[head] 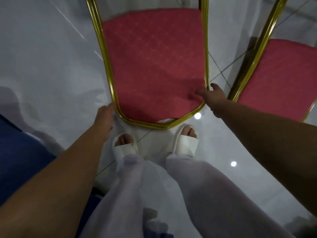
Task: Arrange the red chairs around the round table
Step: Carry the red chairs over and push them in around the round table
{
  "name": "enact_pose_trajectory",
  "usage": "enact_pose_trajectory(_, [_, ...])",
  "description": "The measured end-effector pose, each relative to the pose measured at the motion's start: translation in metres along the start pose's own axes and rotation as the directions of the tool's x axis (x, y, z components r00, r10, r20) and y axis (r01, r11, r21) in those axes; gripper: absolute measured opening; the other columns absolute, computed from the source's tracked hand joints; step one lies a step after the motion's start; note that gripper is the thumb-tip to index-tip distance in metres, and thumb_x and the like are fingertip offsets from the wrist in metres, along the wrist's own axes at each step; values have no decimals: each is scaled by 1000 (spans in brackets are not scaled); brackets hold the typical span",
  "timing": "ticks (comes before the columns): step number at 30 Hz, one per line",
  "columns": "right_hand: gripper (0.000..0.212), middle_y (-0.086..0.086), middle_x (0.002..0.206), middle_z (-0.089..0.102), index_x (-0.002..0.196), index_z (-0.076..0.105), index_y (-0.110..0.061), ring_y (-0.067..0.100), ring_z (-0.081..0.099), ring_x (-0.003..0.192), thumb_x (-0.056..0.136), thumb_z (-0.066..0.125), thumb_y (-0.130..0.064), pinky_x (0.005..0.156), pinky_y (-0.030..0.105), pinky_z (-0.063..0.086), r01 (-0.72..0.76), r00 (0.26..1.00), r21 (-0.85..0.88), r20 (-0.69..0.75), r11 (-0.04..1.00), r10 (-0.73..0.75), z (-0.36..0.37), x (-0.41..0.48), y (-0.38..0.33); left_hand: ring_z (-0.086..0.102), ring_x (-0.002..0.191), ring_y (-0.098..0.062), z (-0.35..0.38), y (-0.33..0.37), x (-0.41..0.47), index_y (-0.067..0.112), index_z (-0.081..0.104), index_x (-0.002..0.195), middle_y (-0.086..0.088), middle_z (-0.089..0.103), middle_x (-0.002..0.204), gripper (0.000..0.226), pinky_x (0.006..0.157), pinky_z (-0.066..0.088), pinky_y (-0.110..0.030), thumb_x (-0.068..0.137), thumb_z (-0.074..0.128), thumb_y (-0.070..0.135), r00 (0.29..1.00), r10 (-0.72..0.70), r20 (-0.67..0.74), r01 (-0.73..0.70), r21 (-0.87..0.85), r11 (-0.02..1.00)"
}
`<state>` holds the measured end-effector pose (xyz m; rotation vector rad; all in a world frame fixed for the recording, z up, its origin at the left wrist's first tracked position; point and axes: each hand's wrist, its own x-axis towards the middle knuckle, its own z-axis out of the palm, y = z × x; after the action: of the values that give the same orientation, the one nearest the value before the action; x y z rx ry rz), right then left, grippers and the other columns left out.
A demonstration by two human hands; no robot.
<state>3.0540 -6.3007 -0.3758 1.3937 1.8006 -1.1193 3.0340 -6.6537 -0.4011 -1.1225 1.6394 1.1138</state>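
The left hand (104, 115) lies loosely open, fingertips touching the gold frame of the red chair (154, 66) at its near left corner. The right hand (212, 97) is half open, thumb and fingers resting on the frame's right edge. A second red chair (281, 78) stands just right of that hand, on the white floor (42, 57).

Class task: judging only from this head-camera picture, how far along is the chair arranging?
Done: cannot tell; the round table is out of view. In hand: left hand and right hand touch the red chair at its gold frame. Left: a second red chair stands beside it, untouched.
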Motion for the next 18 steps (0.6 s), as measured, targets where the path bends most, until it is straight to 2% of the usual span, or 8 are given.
enact_pose_trajectory(2, [73, -10, 97, 59, 141, 47, -18, 3, 51, 72, 78, 80, -36, 51, 17, 44, -56, 998, 32, 29, 998, 55, 5, 27, 0, 67, 82, -12, 8, -3, 28, 26, 69, 103, 5, 71, 92, 28, 69, 49, -23, 90, 58, 50, 1000, -1, -20, 0, -88, 996])
enact_pose_trajectory(4, [59, -3, 113, 63, 129, 53, -22, 11, 55, 85, 79, 75, -45, 82, 31, 45, -141, 982, 60, 138, 988, 132, 7, 47, 4, 69, 61, -10, 16, -9, 47, 24, 70, 86, 8, 73, 68, 22, 54, 55, -19, 92, 59, 42, 999, 19, -34, -24, -165, 986])
enact_pose_trajectory(5, [57, -4, 112, 62, 125, 53, -24, 14, 54, 89, 79, 73, -48, 94, 43, 40, -166, 973, 69, 171, 984, 152, 5, 55, 8, 69, 56, -10, 19, -13, 53, 22, 70, 87, 8, 73, 65, 24, 55, 58, -22, 93, 60, 43, 999, 21, -35, -27, -202, 979])
enact_pose_trajectory(7, [63, -7, 106, 58, 126, 51, -25, 16, 53, 90, 76, 75, -55, 100, 53, 34, -178, 966, 84, 205, 980, 158, -1, 64, 14, 72, 60, -10, 21, -15, 54, 23, 68, 96, 8, 75, 70, 31, 57, 60, -31, 92, 59, 53, 1000, 15, -15, -18, -235, 972])
enact_pose_trajectory(11, [83, -3, 117, 53, 138, 47, -24, 24, 53, 98, 70, 76, -62, 95, 49, 40, -215, 950, 60, 246, 975, 194, -15, 35, 13, 70, 90, -20, -1, -11, 13, 29, 66, 116, 2, 75, 97, 52, 72, 58, -40, 89, 48, 71, 999, -31, -20, 29, -101, 994])
enact_pose_trajectory(14, [76, 0, 115, 59, 131, 52, -19, 27, 57, 105, 74, 71, -66, 97, 48, 43, -187, 955, 3, 236, 982, 181, -33, -36, 8, 68, 91, -19, -31, 0, -58, 31, 67, 114, 1, 74, 97, 55, 78, 58, -42, 87, 47, 75, 997, -55, -60, 52, -51, 997])
enact_pose_trajectory(16, [63, 3, 110, 65, 121, 56, -14, 23, 63, 94, 81, 70, -61, 80, 34, 49, -153, 967, -5, 204, 988, 151, -52, -101, -2, 67, 86, -19, -55, 11, -119, 30, 68, 104, -1, 73, 91, 51, 74, 58, -40, 87, 47, 72, 992, -86, -88, 84, -33, 996])
enact_pose_trajectory(18, [50, 2, 101, 67, 113, 56, -14, 14, 63, 77, 85, 71, -52, 56, 21, 42, -131, 974, -10, 186, 991, 131, -80, -176, -16, 65, 78, -21, -81, 21, -190, 25, 67, 95, -5, 70, 86, 46, 69, 57, -37, 90, 45, 66, 990, -99, -100, 96, -32, 995])
